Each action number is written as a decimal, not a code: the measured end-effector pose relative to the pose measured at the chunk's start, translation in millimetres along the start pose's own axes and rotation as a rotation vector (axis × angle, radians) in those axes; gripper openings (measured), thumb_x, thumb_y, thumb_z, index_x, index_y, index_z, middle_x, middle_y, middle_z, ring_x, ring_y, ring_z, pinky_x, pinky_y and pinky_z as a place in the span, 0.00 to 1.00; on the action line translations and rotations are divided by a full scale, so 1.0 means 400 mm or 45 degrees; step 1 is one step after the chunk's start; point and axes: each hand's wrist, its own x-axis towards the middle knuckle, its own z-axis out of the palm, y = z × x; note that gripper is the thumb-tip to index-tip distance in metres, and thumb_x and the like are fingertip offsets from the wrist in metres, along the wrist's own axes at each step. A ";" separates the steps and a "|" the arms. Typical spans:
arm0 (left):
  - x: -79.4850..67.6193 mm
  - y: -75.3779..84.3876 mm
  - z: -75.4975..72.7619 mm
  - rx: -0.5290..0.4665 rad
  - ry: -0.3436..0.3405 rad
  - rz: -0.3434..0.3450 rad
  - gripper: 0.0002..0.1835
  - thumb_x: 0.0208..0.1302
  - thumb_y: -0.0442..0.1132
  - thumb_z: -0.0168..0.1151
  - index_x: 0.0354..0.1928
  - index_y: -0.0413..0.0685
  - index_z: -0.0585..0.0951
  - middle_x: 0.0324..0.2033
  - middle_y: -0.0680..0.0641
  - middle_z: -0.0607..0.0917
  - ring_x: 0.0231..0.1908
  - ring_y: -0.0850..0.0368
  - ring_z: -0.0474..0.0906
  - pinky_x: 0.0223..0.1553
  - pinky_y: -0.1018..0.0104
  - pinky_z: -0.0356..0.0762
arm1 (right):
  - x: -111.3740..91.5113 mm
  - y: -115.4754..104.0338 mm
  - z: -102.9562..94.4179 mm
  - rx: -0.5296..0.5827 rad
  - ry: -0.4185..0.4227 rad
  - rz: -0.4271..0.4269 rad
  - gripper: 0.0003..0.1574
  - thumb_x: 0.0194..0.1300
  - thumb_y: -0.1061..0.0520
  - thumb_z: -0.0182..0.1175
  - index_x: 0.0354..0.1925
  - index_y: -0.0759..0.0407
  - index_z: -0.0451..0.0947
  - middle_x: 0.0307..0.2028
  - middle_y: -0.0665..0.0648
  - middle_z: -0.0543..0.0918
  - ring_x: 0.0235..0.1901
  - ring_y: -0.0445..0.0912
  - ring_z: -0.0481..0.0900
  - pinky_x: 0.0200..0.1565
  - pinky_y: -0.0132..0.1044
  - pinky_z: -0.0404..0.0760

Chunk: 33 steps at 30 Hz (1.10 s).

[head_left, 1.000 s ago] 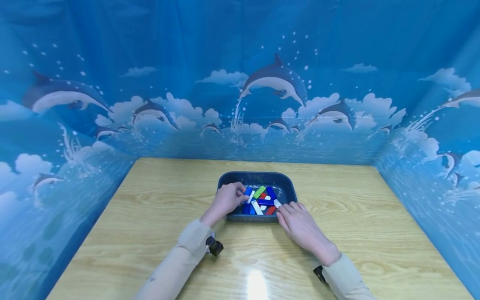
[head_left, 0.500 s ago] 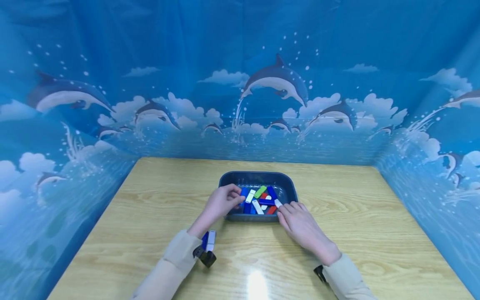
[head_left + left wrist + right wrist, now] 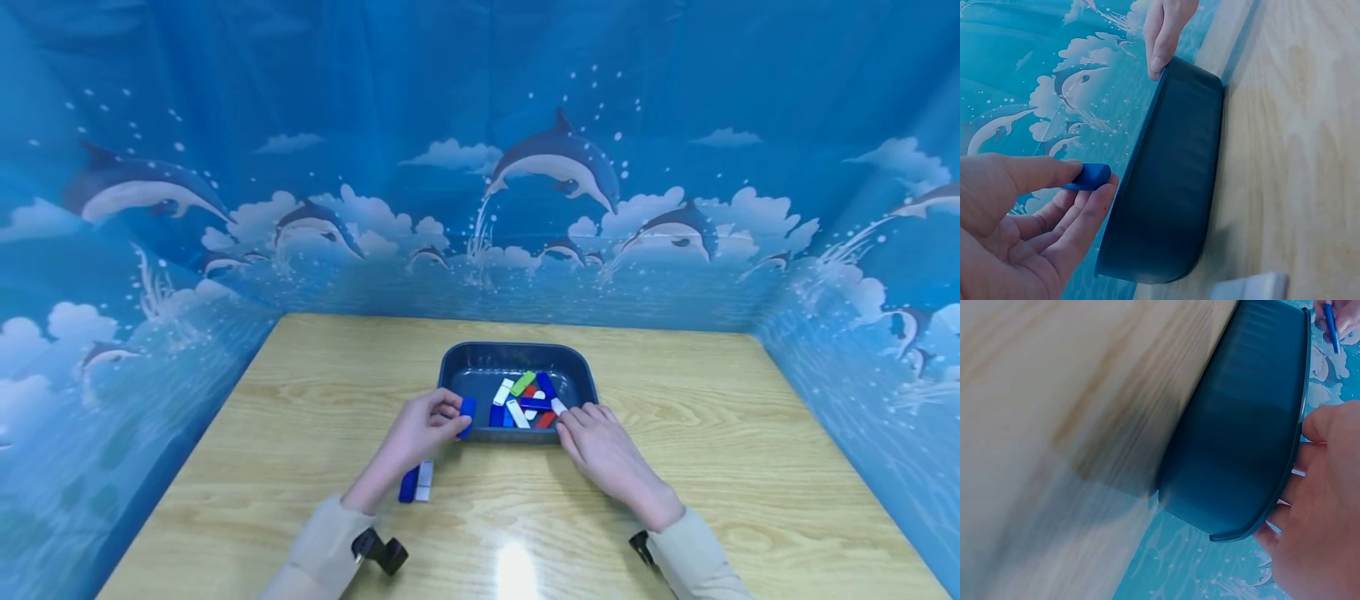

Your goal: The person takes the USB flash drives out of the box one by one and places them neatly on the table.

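My left hand (image 3: 418, 427) pinches a small blue oblong stick (image 3: 467, 418) between thumb and fingers, over the front left rim of a dark bin (image 3: 459, 375). In the left wrist view, the blue stick's rounded end (image 3: 1091, 177) shows at the fingertips. My right hand (image 3: 611, 454) grips the bin's front right rim, its fingers reaching over the edge in the right wrist view. By its index fingertip, inside the bin, lies a white stick (image 3: 558, 406). Several more sticks lie jumbled there, among them a green one (image 3: 523, 383) and a white one (image 3: 517, 414).
On the wooden table (image 3: 712, 417), left of the bin's front, a dark blue stick (image 3: 408, 484) and a white stick (image 3: 424, 481) lie side by side. A blue dolphin-print curtain (image 3: 480, 275) stands behind the table and along both sides.
My left hand has taken the blue stick from the bin's left part and moved it left and toward me, to the front rim. The two sticks on the table have come into view. The right hand stays put.
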 end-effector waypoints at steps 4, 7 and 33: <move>-0.025 -0.014 -0.007 -0.013 0.002 0.009 0.09 0.65 0.35 0.69 0.44 0.41 0.81 0.35 0.49 0.85 0.35 0.59 0.82 0.39 0.64 0.84 | -0.001 0.001 0.000 -0.001 -0.004 0.006 0.15 0.75 0.55 0.56 0.50 0.62 0.83 0.39 0.54 0.84 0.39 0.49 0.74 0.51 0.50 0.75; -0.046 -0.026 -0.012 -0.007 -0.007 0.001 0.10 0.64 0.36 0.70 0.44 0.41 0.81 0.35 0.49 0.85 0.36 0.59 0.82 0.40 0.66 0.83 | -0.002 0.001 0.000 0.006 -0.012 0.016 0.16 0.75 0.54 0.56 0.51 0.63 0.83 0.40 0.55 0.85 0.40 0.50 0.75 0.53 0.52 0.75; -0.078 -0.096 0.027 0.548 0.017 0.236 0.17 0.52 0.31 0.77 0.44 0.42 0.84 0.31 0.51 0.83 0.31 0.60 0.78 0.34 0.71 0.78 | -0.002 0.002 0.001 0.007 -0.016 0.017 0.15 0.75 0.54 0.55 0.50 0.62 0.83 0.39 0.54 0.84 0.40 0.50 0.75 0.53 0.52 0.75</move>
